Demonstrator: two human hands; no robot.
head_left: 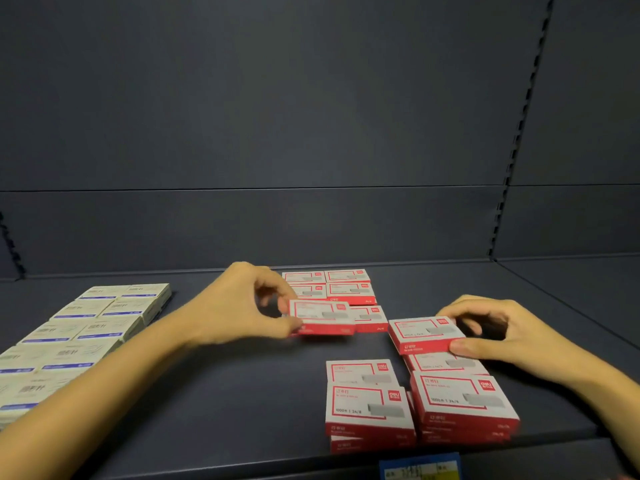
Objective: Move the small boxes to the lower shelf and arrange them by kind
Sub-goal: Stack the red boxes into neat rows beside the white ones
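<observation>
My left hand [242, 303] pinches a red and white box [322, 317] at its left end, just above the dark shelf [242, 393], in front of a block of red boxes [346, 289] at the back. My right hand [498, 334] grips another red box [424, 334] from its right side, thumb on the front edge, over a stack below. More red boxes [367, 400] are stacked at the front right. White boxes with blue stripes [86, 327] lie in rows at the left.
A dark back panel [277, 133] with slotted uprights [519, 133] closes the shelf behind. A blue and yellow price label [420, 467] sits on the shelf's front edge. Bare shelf lies between the white rows and the red stacks.
</observation>
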